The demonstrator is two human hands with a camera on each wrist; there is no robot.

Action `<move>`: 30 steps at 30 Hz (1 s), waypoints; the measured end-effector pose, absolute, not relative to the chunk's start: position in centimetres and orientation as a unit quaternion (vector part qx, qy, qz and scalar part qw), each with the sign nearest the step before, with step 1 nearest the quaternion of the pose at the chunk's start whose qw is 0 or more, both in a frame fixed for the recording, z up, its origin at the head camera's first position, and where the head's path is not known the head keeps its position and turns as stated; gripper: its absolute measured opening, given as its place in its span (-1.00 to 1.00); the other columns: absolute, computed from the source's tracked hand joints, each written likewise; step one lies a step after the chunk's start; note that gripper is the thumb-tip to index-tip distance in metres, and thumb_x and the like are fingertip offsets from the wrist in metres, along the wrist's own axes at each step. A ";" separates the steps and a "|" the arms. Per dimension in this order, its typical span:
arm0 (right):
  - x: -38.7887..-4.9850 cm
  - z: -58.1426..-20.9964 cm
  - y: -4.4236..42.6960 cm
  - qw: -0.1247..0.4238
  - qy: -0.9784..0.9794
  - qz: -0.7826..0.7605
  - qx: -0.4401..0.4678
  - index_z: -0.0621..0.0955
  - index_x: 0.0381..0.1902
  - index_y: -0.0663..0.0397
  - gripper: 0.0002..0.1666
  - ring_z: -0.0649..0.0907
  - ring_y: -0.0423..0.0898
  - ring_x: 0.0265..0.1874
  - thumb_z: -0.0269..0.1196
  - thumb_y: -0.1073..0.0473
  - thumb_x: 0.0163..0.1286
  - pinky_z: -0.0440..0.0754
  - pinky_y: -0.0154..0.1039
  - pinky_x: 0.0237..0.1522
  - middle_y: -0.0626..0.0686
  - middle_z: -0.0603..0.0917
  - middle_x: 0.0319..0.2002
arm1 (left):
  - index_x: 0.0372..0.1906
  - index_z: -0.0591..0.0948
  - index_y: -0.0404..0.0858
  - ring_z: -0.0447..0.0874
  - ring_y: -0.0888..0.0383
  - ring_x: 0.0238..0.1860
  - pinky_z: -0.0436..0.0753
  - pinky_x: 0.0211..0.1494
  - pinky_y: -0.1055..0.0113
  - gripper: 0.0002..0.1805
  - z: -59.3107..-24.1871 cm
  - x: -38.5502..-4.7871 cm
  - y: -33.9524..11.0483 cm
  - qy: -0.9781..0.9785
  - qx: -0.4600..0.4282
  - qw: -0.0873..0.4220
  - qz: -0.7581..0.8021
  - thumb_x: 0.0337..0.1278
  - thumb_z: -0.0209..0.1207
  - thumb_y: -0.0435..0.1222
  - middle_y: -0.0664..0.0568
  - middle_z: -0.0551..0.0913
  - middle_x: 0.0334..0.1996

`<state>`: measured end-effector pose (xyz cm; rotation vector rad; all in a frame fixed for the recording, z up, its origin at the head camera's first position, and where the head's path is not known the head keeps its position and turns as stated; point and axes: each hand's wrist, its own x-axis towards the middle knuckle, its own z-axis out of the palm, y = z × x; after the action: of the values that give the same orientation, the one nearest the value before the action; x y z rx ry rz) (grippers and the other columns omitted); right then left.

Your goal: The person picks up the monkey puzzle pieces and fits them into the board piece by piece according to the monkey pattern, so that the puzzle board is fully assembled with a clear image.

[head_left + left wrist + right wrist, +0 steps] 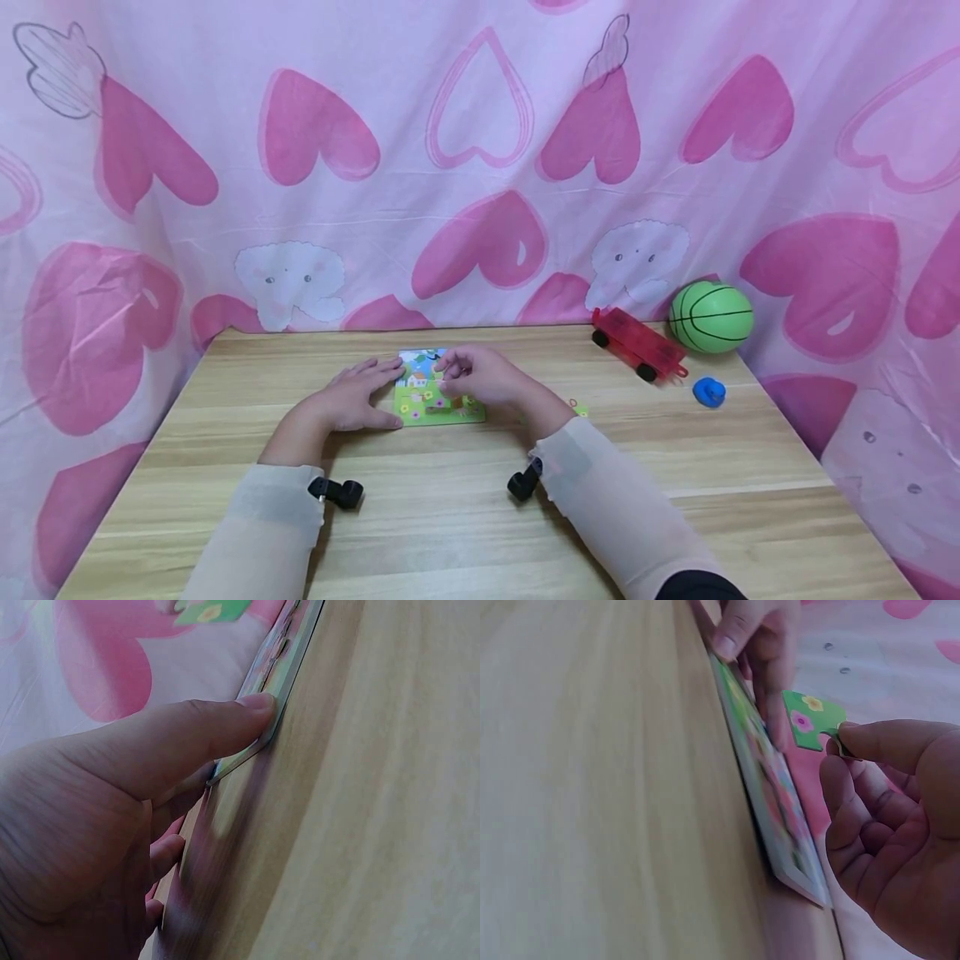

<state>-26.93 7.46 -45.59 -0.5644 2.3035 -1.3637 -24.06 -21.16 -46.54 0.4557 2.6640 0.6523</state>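
Note:
A small jigsaw puzzle board [411, 415] with a house, grass and flowers lies on the wooden table. My left hand [352, 398] rests along its left side, fingers spread. In the left wrist view the thumb [244, 720] presses on the board's near corner. Above the board, my right hand [482, 379] pinches a green jigsaw piece [821, 712] with pink and yellow flowers between thumb and forefinger. That piece is held tilted and apart from the board in the right wrist view. The right hand covers part of the board in the head view.
Beside my right wrist lies a green puzzle piece [581, 411], partly hidden by the forearm. At the back right are a red toy car chassis [637, 342], a green ball [711, 317] and a small blue toy duck [708, 392]. A pink heart-patterned curtain [480, 108] hangs behind the table.

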 end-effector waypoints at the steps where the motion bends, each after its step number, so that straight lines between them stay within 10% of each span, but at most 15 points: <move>1: -27.0 -45.7 7.1 0.206 0.821 -0.491 -0.203 0.72 0.10 -0.10 -0.71 0.73 -0.10 -0.14 0.44 0.12 0.46 0.76 -0.18 -0.05 -0.03 0.77 -0.13 | 0.72 0.23 0.10 -0.22 -0.25 0.79 -0.17 0.72 -0.49 0.10 -46.6 -24.1 -21.2 0.943 0.162 0.179 0.231 0.11 0.47 0.19 0.12 0.08 0.77; 10: -27.1 -46.6 4.8 0.216 0.808 -0.506 -0.209 0.72 0.05 -0.05 -0.75 0.64 -0.06 -0.46 0.43 0.20 0.45 0.61 -0.26 -0.63 -0.04 0.78 -0.22 | 0.72 0.23 0.09 -0.20 -0.26 0.79 -0.19 0.75 -0.45 0.09 -46.7 -24.1 -21.3 0.944 0.168 0.174 0.225 0.12 0.47 0.19 0.11 0.09 0.77; 30: -27.0 -47.0 2.6 0.201 0.869 -0.413 -0.183 0.76 -0.01 -0.13 -0.78 0.66 -0.17 -0.36 0.48 0.14 0.42 0.66 -0.31 -0.41 -0.09 0.75 -0.23 | 0.71 0.25 0.06 -0.20 -0.26 0.79 -0.18 0.74 -0.45 0.08 -46.8 -24.1 -21.3 0.943 0.174 0.171 0.228 0.12 0.47 0.19 0.13 0.11 0.77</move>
<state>-26.97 2.60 -46.99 -0.5102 2.4285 -1.1553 -24.11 -21.27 -46.75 0.4944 2.6768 0.6484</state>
